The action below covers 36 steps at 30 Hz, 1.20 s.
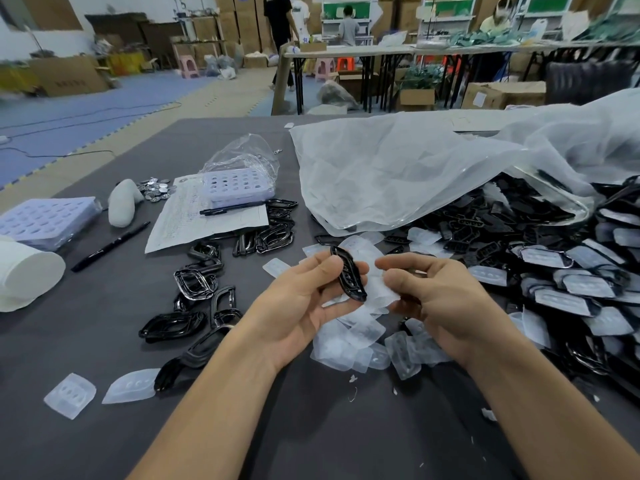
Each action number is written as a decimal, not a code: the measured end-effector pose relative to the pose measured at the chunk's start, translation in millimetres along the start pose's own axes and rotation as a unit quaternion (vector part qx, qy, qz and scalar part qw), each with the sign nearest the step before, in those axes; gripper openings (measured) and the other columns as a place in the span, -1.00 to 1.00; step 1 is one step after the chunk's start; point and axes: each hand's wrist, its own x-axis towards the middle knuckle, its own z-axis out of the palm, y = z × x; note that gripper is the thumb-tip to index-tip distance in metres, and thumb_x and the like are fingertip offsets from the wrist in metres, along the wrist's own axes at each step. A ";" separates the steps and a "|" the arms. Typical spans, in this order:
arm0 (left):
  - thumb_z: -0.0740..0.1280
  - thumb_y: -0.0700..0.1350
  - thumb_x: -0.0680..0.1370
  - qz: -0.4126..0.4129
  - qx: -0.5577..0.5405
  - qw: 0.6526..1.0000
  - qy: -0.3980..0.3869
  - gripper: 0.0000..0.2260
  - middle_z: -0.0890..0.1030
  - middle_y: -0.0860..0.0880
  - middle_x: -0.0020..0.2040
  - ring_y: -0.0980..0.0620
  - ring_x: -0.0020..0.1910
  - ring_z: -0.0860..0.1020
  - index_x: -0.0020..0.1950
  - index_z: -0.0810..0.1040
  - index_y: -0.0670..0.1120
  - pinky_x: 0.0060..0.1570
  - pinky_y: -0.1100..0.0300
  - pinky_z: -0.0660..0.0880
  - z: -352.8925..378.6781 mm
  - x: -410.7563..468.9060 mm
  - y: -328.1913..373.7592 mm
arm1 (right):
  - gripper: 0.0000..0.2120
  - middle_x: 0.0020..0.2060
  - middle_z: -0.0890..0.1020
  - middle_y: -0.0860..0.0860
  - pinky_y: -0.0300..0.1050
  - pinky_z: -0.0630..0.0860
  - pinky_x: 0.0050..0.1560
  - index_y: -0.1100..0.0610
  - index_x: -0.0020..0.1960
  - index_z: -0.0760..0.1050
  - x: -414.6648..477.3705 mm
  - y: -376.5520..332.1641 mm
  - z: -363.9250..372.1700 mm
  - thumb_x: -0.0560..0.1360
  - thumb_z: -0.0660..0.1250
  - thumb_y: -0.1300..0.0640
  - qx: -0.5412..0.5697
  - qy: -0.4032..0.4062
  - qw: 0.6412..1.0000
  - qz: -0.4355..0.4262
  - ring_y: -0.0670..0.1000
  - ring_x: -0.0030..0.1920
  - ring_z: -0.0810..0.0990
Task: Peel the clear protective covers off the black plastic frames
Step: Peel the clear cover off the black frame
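Black, glossy and oval, the plastic frame (349, 274) stands on edge above the dark grey counter (104, 341), pinched in our left hand (304, 299). Our right hand (429, 299) has its fingers (398, 271) closed on the clear protective cover (381, 291), which appears just peeled free. Next, we judge: drop the cover onto the discard pile (363, 337) and set the frame with the bare frames (197, 289).

The big plastic sheet (433, 174) hides part of the frame pile (519, 237) — the paper's (207, 216) writing is too blurred to read.
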 end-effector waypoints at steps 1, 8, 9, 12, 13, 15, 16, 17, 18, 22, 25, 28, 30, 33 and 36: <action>0.42 -0.04 0.46 0.000 -0.002 1.000 -0.002 -0.62 0.73 -0.16 0.14 0.00 0.04 0.72 0.22 0.58 -0.19 -0.06 0.07 0.67 0.7 -0.3 -0.1 | -0.88 -0.38 0.60 0.06 -0.24 0.58 -0.38 0.25 0.03 0.69 0.0 0.5 0.3 0.54 0.42 0.38 -0.006 0.002 1.000 -0.005 -0.05 -0.41 0.56; 0.42 -0.04 0.49 0.002 -0.015 1.000 0.003 -0.62 0.71 -0.17 0.17 0.00 0.04 0.71 0.24 0.57 -0.20 -0.10 0.05 0.67 1.6 0.7 -1.9 | -0.86 -0.34 0.71 0.07 -0.17 0.57 -0.48 0.13 -0.06 0.71 -2.8 5.7 5.8 0.50 0.49 0.35 -0.136 0.050 0.987 -0.067 0.01 -0.48 0.62; 0.43 -0.05 0.48 0.004 -0.018 1.000 0.008 -0.61 0.71 -0.18 0.16 0.01 0.02 0.71 0.24 0.57 -0.21 -0.12 0.08 0.67 1.7 1.0 -2.2 | -0.86 -0.33 0.73 0.03 -0.19 0.56 -0.49 0.10 -0.09 0.71 -3.0 6.0 5.9 0.47 0.52 0.32 -0.163 0.066 0.981 -0.077 0.04 -0.48 0.65; 0.44 -0.06 0.46 0.005 -0.020 0.999 0.024 -0.57 0.72 -0.19 0.15 0.00 -0.01 0.71 0.26 0.57 -0.24 -0.15 0.11 0.68 2.2 3.0 -2.6 | -0.87 -0.31 0.74 -0.01 -0.17 0.57 -0.50 0.05 -0.12 0.71 -3.9 7.0 6.9 0.44 0.58 0.27 -0.199 0.080 0.972 -0.093 0.08 -0.44 0.70; 0.44 -0.06 0.46 0.005 -0.019 0.999 0.028 -0.55 0.72 -0.19 0.15 0.00 -0.02 0.71 0.27 0.56 -0.26 -0.12 0.09 0.70 2.4 3.5 -2.7 | -0.87 -0.31 0.74 0.00 -0.16 0.58 -0.50 0.05 -0.12 0.71 -4.0 7.2 7.3 0.44 0.58 0.26 -0.198 0.079 0.973 -0.092 0.08 -0.44 0.70; 0.44 -0.06 0.45 0.006 -0.022 0.999 0.040 -0.49 0.72 -0.19 0.13 0.01 -0.03 0.72 0.31 0.54 -0.32 0.00 0.04 0.71 2.5 4.2 -2.7 | -0.86 -0.31 0.74 0.05 -0.11 0.59 -0.47 0.08 -0.11 0.71 -3.6 6.4 7.5 0.43 0.59 0.28 -0.175 0.071 0.979 -0.081 0.10 -0.44 0.69; 0.44 -0.06 0.45 0.005 -0.025 0.999 0.047 -0.46 0.72 -0.20 0.13 0.00 -0.03 0.72 0.33 0.53 -0.34 0.03 0.03 0.69 2.7 4.4 -2.3 | -0.86 -0.32 0.72 0.09 -0.12 0.59 -0.47 0.10 -0.11 0.72 -3.3 5.4 6.8 0.42 0.58 0.30 -0.151 0.061 0.984 -0.071 0.08 -0.45 0.67; 0.43 -0.06 0.45 0.005 -0.028 0.998 0.055 -0.44 0.72 -0.21 0.14 0.00 -0.03 0.72 0.35 0.52 -0.36 0.05 0.03 0.68 2.8 4.2 -1.9 | -0.85 -0.34 0.71 0.13 -0.14 0.56 -0.48 0.13 -0.11 0.71 -3.2 4.4 6.0 0.41 0.57 0.34 -0.127 0.046 0.989 -0.061 0.06 -0.47 0.63; 0.43 -0.06 0.45 0.006 -0.032 0.998 0.063 -0.44 0.72 -0.22 0.15 0.00 -0.03 0.72 0.36 0.52 -0.37 0.02 0.06 0.70 3.0 4.2 -1.3 | -0.85 -0.35 0.69 0.16 -0.17 0.53 -0.50 0.17 -0.11 0.71 -3.4 3.5 5.0 0.40 0.56 0.38 -0.108 0.029 0.992 -0.051 0.04 -0.48 0.59; 0.39 -0.11 0.52 0.003 -0.045 0.995 0.083 -0.50 0.73 -0.22 0.10 0.02 -0.11 0.73 0.36 0.51 -0.38 -0.18 0.19 0.68 4.3 3.8 -1.1 | -0.84 -0.34 0.71 0.18 -0.09 0.57 -0.41 0.20 -0.17 0.71 -6.4 0.2 3.7 0.38 0.54 0.43 -0.112 0.007 0.993 -0.038 0.10 -0.42 0.60; 0.37 -0.15 0.58 0.000 -0.057 0.994 0.090 -0.57 0.74 -0.21 0.07 0.01 -0.11 0.74 0.36 0.51 -0.39 -0.17 0.17 0.69 4.3 4.2 -1.8 | -0.83 -0.38 0.72 0.05 -0.20 0.58 -0.43 0.09 -0.25 0.71 -8.7 0.2 5.3 0.35 0.61 0.32 -0.217 0.074 0.970 -0.081 0.04 -0.45 0.67; 0.43 -0.12 0.46 0.003 -0.079 0.992 0.099 -0.46 0.73 -0.23 0.07 -0.03 -0.05 0.74 0.35 0.52 -0.40 0.01 0.09 0.70 4.1 5.2 -1.4 | -0.79 -0.45 0.68 -0.06 -0.33 0.53 -0.44 -0.03 -0.31 0.69 -9.6 1.5 9.0 0.35 0.64 0.22 -0.287 0.103 0.942 -0.143 -0.10 -0.47 0.65; 0.44 -0.12 0.41 -0.001 -0.100 0.989 0.106 -0.43 0.73 -0.24 0.07 -0.07 -0.01 0.73 0.35 0.51 -0.39 0.07 0.06 0.67 3.2 6.3 -1.5 | -0.78 -0.46 0.67 -0.07 -0.31 0.54 -0.40 -0.07 -0.31 0.68 -9.6 3.1 9.8 0.38 0.62 0.20 -0.304 0.097 0.933 -0.169 -0.13 -0.46 0.62; 0.45 -0.12 0.39 -0.003 -0.127 0.985 0.115 -0.44 0.73 -0.25 0.08 -0.08 -0.01 0.74 0.33 0.54 -0.37 -0.04 0.07 0.71 2.0 7.4 -2.0 | -0.79 -0.45 0.65 -0.07 -0.34 0.46 -0.41 -0.03 -0.32 0.66 -9.5 3.4 9.8 0.43 0.58 0.19 -0.323 0.070 0.927 -0.178 -0.16 -0.46 0.53; 0.44 -0.11 0.39 0.000 -0.131 0.984 0.119 -0.56 0.74 -0.22 0.05 -0.05 -0.05 0.75 0.20 0.62 -0.31 -0.07 0.08 0.71 0.3 8.0 -1.9 | -0.79 -0.46 0.60 -0.06 -0.31 0.44 -0.38 0.06 -0.30 0.63 -7.8 1.8 10.6 0.47 0.52 0.26 -0.271 0.012 0.952 -0.141 -0.13 -0.43 0.49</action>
